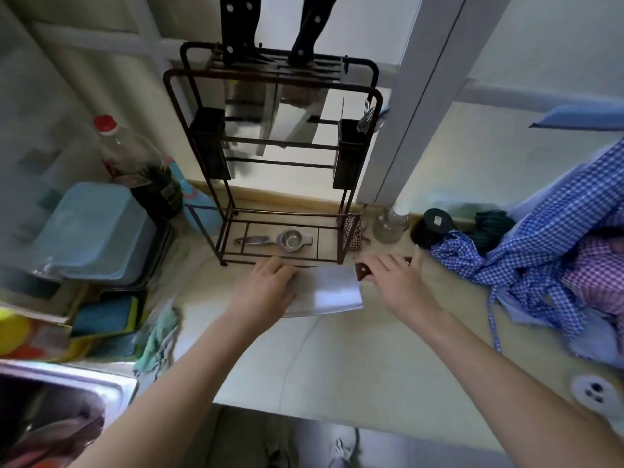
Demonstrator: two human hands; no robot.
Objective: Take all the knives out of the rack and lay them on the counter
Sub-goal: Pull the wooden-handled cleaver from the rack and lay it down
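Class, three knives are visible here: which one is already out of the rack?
The cleaver with the brown handle, lying flat on the counter under both hands. The two black-handled knives stand upright in the rack.

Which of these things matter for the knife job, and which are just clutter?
Part of the job:
rack
two black-handled knives in its top
cleaver on the counter
left hand
right hand

Just lying about:
bottle
blue tub
checked cloth
strainer

Two knife handles (270,25) cut off by top edge; cleaver (334,292) partly hidden under hands.
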